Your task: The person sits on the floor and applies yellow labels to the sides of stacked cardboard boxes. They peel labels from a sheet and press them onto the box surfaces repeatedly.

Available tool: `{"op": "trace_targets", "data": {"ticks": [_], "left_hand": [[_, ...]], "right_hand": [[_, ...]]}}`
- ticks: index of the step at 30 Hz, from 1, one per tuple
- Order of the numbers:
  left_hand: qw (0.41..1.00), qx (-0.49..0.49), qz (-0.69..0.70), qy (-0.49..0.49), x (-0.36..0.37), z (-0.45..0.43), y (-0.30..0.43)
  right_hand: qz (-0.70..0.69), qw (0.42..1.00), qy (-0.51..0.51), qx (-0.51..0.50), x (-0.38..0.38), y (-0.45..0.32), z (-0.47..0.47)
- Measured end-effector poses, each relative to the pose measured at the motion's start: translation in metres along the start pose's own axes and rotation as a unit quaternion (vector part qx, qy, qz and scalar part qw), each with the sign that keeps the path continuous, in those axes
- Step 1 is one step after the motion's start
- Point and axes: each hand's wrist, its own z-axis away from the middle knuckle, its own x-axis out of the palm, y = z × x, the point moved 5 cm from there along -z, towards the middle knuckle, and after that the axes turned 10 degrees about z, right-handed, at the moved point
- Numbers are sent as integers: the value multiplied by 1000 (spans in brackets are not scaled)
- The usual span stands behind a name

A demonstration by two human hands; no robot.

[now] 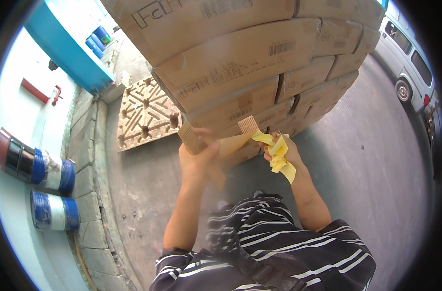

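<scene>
My left hand grips a printed paper label strip, with a blurred translucent piece hanging below the hand. A yellowish strip stretches from near that hand towards my right, and a printed label shows at its upper edge. Crumpled yellow paper strips are bunched in my right hand, one end dangling by the wrist. Both hands are in front of a tall stack of cardboard cartons that bear print and barcodes.
A moulded brown pallet lies left of the stack. Along the left wall stand blue drums and a black-and-red drum, beside a concrete kerb. A blue pillar rises at upper left. A silver van is parked at right.
</scene>
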Motion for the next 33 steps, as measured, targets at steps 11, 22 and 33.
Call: {"op": "trace_targets", "data": {"ticks": [11,22,33], "left_hand": [[995,46,14,82,-13,-28,8],[976,164,-141,30,51,-23,16],[965,154,-209,41,34,-28,27]], "right_hand": [[164,956,169,-176,-10,-67,-31],[550,710,70,-434,130,-101,3],[209,947,-21,-243,122,-111,-9]]}}
